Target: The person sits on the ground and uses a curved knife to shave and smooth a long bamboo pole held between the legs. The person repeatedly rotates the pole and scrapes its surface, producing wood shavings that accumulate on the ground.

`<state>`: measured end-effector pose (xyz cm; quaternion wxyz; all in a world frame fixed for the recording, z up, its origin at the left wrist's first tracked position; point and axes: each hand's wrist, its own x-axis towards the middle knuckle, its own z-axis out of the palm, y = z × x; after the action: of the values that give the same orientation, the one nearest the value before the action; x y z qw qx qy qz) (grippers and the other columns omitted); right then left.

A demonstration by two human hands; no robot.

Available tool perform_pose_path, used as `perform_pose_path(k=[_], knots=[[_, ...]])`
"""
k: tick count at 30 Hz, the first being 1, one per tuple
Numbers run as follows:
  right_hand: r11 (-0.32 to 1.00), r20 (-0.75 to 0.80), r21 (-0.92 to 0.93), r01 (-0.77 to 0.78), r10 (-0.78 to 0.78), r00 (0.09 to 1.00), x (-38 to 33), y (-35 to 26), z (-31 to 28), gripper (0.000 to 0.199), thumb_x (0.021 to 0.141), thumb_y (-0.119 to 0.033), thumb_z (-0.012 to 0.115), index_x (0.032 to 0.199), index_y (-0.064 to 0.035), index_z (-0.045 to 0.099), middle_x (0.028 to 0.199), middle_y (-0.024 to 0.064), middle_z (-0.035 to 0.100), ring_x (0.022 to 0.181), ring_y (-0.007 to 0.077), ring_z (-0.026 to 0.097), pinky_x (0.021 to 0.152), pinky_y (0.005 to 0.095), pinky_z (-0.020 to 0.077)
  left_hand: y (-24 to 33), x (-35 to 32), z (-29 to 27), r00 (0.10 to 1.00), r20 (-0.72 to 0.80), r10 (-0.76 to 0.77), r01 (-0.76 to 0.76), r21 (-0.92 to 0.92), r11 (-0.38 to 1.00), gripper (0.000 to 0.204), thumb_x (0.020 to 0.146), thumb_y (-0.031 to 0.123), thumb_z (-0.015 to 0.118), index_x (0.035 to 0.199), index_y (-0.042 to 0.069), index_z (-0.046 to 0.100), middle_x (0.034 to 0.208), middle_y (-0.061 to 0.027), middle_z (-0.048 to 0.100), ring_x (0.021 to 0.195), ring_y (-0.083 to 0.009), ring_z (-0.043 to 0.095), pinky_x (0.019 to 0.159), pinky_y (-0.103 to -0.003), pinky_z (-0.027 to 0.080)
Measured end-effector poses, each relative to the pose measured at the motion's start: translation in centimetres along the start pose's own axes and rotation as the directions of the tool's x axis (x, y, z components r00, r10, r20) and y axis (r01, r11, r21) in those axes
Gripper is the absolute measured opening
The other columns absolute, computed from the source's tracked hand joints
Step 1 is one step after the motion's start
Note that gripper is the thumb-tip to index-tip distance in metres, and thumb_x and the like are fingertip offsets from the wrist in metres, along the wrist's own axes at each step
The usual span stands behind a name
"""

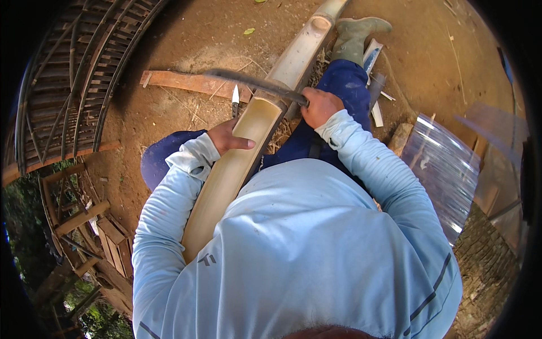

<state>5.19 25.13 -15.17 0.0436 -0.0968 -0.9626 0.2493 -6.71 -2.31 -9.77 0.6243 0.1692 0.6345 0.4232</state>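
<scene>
Though hollow, bamboo (253, 125) beneath long knife (261, 84).

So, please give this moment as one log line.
left hand: holding split bamboo | right hand: gripping long knife over bamboo | small knife: near left hand

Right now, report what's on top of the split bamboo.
On the split bamboo rests the left hand; a blade in the right hand crosses over it. The shirt hides the bamboo's near end.

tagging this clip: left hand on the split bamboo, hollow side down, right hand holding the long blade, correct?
Not quite: the head view shows the split bamboo hollow side up. The left hand is on it, right hand holds the long blade.
</scene>
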Motion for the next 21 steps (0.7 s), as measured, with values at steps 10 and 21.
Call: perform_pose_path(k=[10, 21], knots=[[0.992, 0.079, 0.023, 0.122, -0.123, 0.989, -0.2, -0.7, -0.6, 0.019, 0.081, -0.017, 0.067, 0.098, -0.0104, 0.064, 0.091, 0.0165, 0.069, 0.085, 0.0391, 0.067, 0.074, 0.0485, 0.0544, 0.0, -0.1, 0.1, 1.000, -0.031, -0.006, 0.007, 0.018, 1.000, 0.087, 0.080, 0.031, 0.080, 0.150, 0.001, 0.037, 0.133, -0.0147, 0.057, 0.121, -0.0245, 0.055, 0.102, -0.038, 0.044], [0.997, 0.008, 0.045, 0.063, -0.063, 0.998, -0.6, -0.8, -0.5, 0.021, 0.082, -0.018, 0.068, 0.101, -0.0094, 0.065, 0.095, 0.0168, 0.070, 0.090, 0.0383, 0.068, 0.079, 0.0477, 0.0555, -0.4, 0.1, -0.2, 0.998, -0.054, 0.017, -0.016, 0.020, 1.000, 0.081, 0.078, 0.026, 0.070, 0.148, -0.001, 0.039, 0.128, -0.0149, 0.059, 0.115, -0.0236, 0.057, 0.099, -0.036, 0.046]])
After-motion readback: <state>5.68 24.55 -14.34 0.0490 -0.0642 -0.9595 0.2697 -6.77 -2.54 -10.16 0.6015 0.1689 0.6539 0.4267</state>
